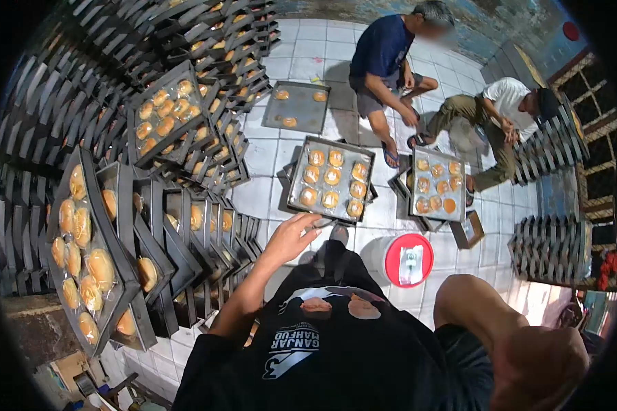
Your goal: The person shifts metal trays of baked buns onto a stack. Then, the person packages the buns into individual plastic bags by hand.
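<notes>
My left hand (291, 238) is at the near edge of a metal tray (296, 200) of wrapped buns, its fingers apart and nothing held in them. Whether the fingertips touch the rim I cannot tell. Several round buns (332, 176) lie in rows in this tray, which rests on other trays. My right hand is not visible; only a bent arm or leg shows at the lower right. Right of the tray stands a bucket with a red lid (392, 260) and a pale label on it.
Tall stacks of dark trays (68, 103) line the left side. A tray of buns (414, 205) lies right of centre, and a sparse tray (271, 116) lies on the tiled floor (253, 161). Two people (384, 55) (507, 103) sit beyond; stacked trays (550, 250) stand right.
</notes>
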`<state>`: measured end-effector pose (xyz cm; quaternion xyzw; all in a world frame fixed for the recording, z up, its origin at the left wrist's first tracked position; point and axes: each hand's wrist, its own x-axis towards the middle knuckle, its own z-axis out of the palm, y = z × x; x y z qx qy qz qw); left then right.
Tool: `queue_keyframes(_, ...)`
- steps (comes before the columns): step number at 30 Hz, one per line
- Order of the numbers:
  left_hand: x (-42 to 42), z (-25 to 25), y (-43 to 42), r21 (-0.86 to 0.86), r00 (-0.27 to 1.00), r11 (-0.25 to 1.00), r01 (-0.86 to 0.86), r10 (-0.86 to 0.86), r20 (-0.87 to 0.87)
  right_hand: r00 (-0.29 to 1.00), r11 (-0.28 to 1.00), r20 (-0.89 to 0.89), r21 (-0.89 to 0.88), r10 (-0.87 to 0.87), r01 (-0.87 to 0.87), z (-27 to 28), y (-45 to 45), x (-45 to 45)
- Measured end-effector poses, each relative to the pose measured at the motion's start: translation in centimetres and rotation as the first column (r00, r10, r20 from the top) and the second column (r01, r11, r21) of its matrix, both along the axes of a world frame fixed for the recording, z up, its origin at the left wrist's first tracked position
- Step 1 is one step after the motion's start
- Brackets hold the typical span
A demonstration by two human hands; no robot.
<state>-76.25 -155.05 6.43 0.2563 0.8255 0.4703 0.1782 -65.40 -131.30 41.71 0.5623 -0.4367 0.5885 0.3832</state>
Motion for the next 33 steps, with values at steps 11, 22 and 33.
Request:
queue_keyframes(11, 11.1, -17.5, -8.3, -0.196, 0.943, 0.972, 0.131, -0.061, 0.327, 0.870, 0.894, 0.286, 0.330, -0.401, 0.303, 2.7, -2.3, 17.4)
queue_keyframes(22, 19.7, -25.4, -3.5, -0.431, 0.814, 0.890, 0.152, 0.135, 0.565, 0.729, 0.782, 0.302, 0.359, -0.614, 0.510, 2.5, 1.1, 39.0)
queue_keyframes(33, 32.2, -19.9, 19.4, -0.185, 0.784, 0.872, 0.453, -0.291, 0.549, 0.473, 0.564, 0.437, 0.103, -0.765, 0.819, -0.6, 7.0, 58.5)
